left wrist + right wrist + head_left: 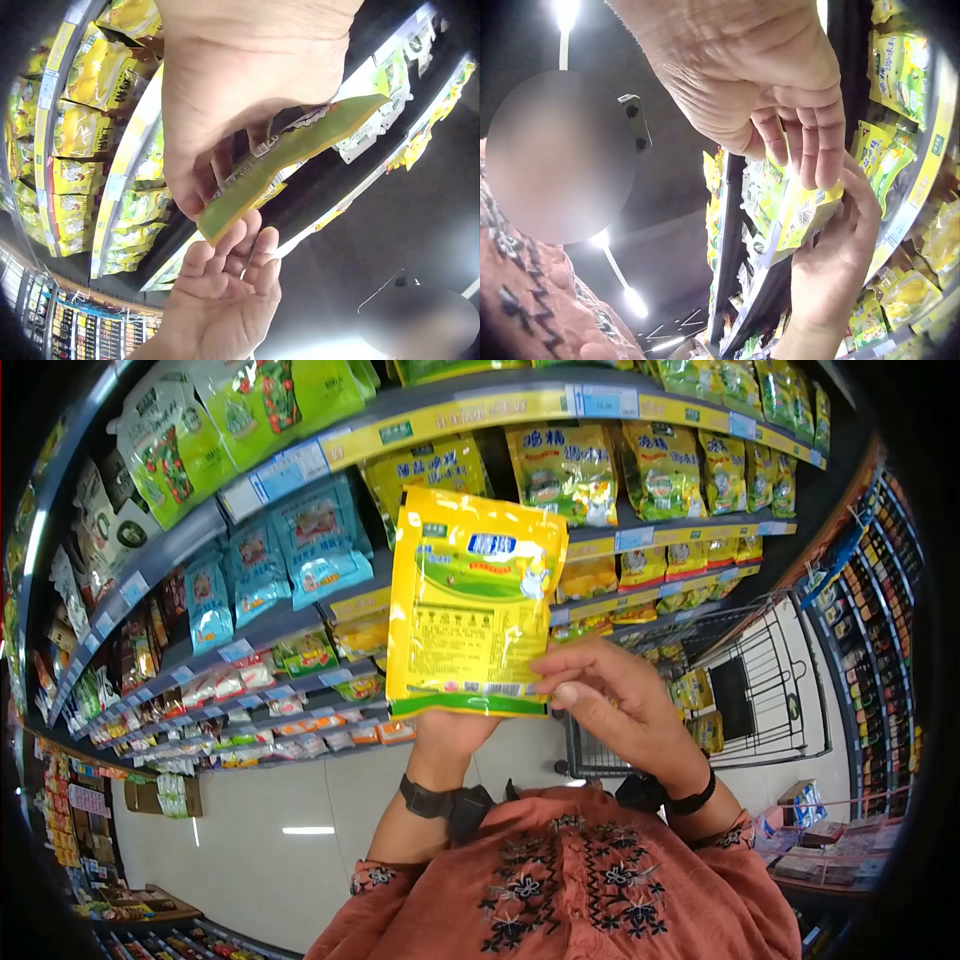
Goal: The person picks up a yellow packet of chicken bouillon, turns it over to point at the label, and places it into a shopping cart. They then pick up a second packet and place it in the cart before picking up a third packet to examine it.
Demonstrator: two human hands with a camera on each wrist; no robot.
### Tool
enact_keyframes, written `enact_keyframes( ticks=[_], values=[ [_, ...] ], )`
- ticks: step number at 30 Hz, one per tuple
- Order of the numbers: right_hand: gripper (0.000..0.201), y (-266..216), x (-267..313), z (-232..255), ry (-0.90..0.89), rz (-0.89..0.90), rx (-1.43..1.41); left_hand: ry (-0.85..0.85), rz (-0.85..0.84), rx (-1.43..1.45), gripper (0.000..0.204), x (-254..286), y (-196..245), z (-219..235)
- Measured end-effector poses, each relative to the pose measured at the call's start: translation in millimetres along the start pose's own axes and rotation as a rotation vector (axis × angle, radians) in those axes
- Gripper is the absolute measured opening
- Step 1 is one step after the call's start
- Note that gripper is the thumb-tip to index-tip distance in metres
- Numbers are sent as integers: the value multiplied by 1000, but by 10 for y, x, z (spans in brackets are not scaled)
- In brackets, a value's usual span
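A yellow packet with a green bottom edge is held upright, its printed side facing the head camera. My left hand grips it from below and behind, most fingers hidden by it. In the left wrist view, that hand has its fingers bent against the packet. At the packet's lower right edge, my right hand has its fingertips touching or very near the surface, loosely bent. The right wrist view has the right hand over the packet, with the left hand behind it.
Shelves with more yellow packets and blue packets curve around the front and left. A wire cart stands at the right, beyond the right hand. Pale tiled floor shows below the shelves.
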State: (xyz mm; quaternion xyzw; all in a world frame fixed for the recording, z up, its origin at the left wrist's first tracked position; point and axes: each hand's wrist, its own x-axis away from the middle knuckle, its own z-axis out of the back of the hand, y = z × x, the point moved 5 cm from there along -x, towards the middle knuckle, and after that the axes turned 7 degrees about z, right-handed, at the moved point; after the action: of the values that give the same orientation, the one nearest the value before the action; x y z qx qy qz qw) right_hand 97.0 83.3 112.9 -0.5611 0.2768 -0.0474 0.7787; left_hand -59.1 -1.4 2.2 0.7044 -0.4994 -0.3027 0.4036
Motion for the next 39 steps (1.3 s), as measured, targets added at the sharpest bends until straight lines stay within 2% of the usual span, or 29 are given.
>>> enact_keyframes(
  ticks=[2,3,5,8,9,11,12,13,14,16,19,21,25,26,29,35,39],
  values=[
    [29,-75,-52,-34,-29,-19,27,37,-148,89,67,23,97,-7],
    [39,-4,-64,-48,-82,-46,-106,-102,-245,527,63,-35,232,-130],
    [47,-45,-120,-56,-23,-55,-299,-115,-265,199,63,-38,395,-186],
    [54,-109,-186,-38,7,55,-471,19,-344,-221,63,-69,789,-437],
    [55,-128,-198,-35,15,66,-470,92,-374,-347,64,-52,886,-495],
    [58,-163,-222,-17,30,74,-477,233,-545,-768,65,-66,931,-459],
    [51,-229,-238,27,9,7,-288,289,-641,-977,64,-29,1028,-582],
    [48,-169,-260,79,87,-9,-311,342,-734,-1186,63,-1,1102,-710],
    [45,-33,-276,115,167,-31,-335,362,-761,-1226,62,10,1130,-785],
    [35,127,-270,219,294,-62,-426,352,-703,-1132,63,-23,1182,-769],
    [35,94,-270,358,340,-40,-567,311,-603,-899,61,-111,1259,-656],
    [39,63,-253,434,315,-49,-561,254,-537,-747,60,-183,1302,-569],
    [45,78,-218,514,290,-66,-561,-34,-214,-475,59,-342,1187,-589],
    [45,48,-221,501,287,-60,-576,-53,-138,-474,58,-347,1147,-590],
    [46,31,-232,486,269,-55,-579,-116,-74,-402,57,-336,1089,-710],
    [43,136,-282,533,248,-47,-569,-87,-9,-447,57,-393,1014,-685],
    [40,188,-346,548,243,-45,-600,-59,-98,-392,52,-418,1055,-743]
  ],
)
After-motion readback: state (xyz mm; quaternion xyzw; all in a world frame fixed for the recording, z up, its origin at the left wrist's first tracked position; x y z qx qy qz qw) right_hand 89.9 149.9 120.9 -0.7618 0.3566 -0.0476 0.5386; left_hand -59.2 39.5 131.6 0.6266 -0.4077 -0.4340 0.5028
